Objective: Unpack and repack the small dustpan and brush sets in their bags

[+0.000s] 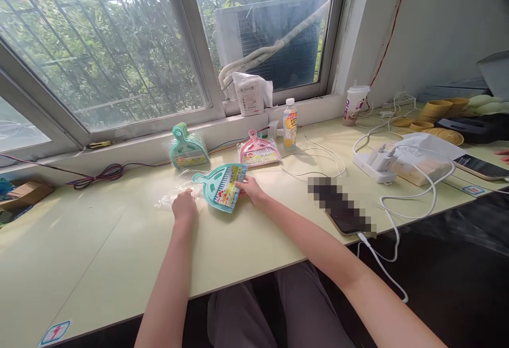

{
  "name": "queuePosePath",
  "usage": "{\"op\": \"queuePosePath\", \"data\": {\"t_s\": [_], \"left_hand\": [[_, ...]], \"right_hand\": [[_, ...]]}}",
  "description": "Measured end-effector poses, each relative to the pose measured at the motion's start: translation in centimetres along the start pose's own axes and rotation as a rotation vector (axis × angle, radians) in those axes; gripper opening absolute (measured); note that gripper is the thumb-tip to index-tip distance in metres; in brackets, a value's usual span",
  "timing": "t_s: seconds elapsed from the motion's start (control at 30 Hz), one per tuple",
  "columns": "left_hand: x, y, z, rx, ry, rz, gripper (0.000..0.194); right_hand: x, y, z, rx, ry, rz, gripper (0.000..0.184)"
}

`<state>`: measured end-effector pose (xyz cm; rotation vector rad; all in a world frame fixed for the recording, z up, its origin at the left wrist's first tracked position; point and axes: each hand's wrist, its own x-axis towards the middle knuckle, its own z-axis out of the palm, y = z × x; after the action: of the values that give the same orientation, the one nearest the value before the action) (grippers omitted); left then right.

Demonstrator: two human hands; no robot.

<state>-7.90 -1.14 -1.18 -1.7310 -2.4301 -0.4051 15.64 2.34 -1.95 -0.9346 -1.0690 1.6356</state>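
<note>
A teal mini dustpan-and-brush set (219, 185) with a colourful label lies on the pale green table (99, 263) in front of me. My right hand (249, 189) grips its right edge, fingers closed on it. My left hand (184, 206) rests closed on a clear plastic bag (172, 198) just left of the set. Further back stand a stack of bagged teal sets (186, 149) and a bagged pink set (258, 151) near the window sill.
A phone (342, 211) on a white cable lies to my right, with a white charger block (379, 165), a drink bottle (290, 123), a cup (354, 105), yellow dishes (437, 117) and another phone (479, 166). Coloured wires (95, 175) run along the sill. Another person's fingers (503, 154) show at far right.
</note>
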Motion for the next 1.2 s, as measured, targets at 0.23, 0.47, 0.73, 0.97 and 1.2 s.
{"op": "queuePosePath", "data": {"t_s": [0.23, 0.47, 0.73, 0.97, 1.2], "left_hand": [[-0.3, 0.3, -1.5, -0.043, 0.163, -0.111, 0.044], [-0.5, -0.2, -2.1, -0.054, 0.212, -0.186, 0.044], [-1.7, 2.4, -2.0, -0.255, 0.195, 0.089, 0.045], [-3.0, 4.4, -3.0, -0.751, 0.378, 0.229, 0.041], [-1.7, 2.9, -3.3, -1.352, 0.238, -0.240, 0.083]], "right_hand": [[-0.4, -0.7, 0.0, -0.040, -0.087, 0.045, 0.017], [-0.2, -1.3, -0.8, -0.034, -0.065, -0.019, 0.016], [-0.4, -0.4, 0.1, -0.049, -0.050, -0.020, 0.018], [-0.8, -0.3, 0.5, 0.115, 0.066, -0.102, 0.012], [-1.0, -0.6, 0.6, 0.171, 0.023, -0.160, 0.021]]}}
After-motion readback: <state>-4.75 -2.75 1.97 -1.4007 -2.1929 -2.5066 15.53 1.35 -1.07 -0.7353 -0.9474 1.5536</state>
